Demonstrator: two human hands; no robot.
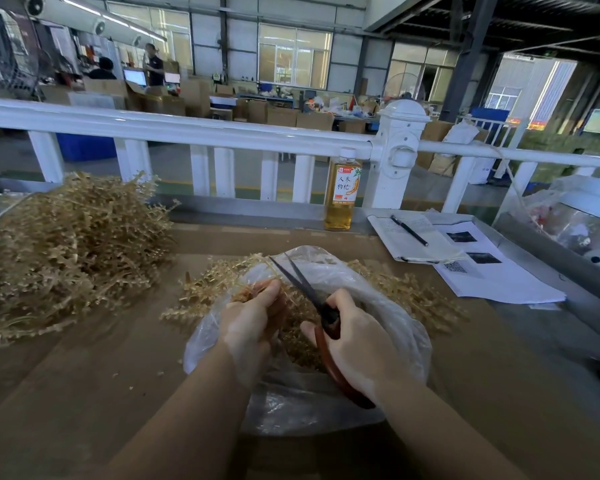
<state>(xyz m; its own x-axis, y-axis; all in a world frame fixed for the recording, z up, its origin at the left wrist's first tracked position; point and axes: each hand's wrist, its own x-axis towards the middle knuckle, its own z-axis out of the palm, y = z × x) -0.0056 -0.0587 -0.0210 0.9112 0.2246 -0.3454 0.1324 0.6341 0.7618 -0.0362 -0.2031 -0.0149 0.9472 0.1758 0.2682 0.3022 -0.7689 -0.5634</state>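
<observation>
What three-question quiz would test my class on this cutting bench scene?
1. True or false: the left hand holds the scissors.
2. What lies on the open notebook? A: a pen. B: a bottle. C: a glove.
3. Fill the gap: the scissor blades stand ____ above the clear plastic bag.

Key:
1. False. The right hand holds them, while the left hand grips golden sprigs.
2. A, the pen.
3. Open.
</observation>
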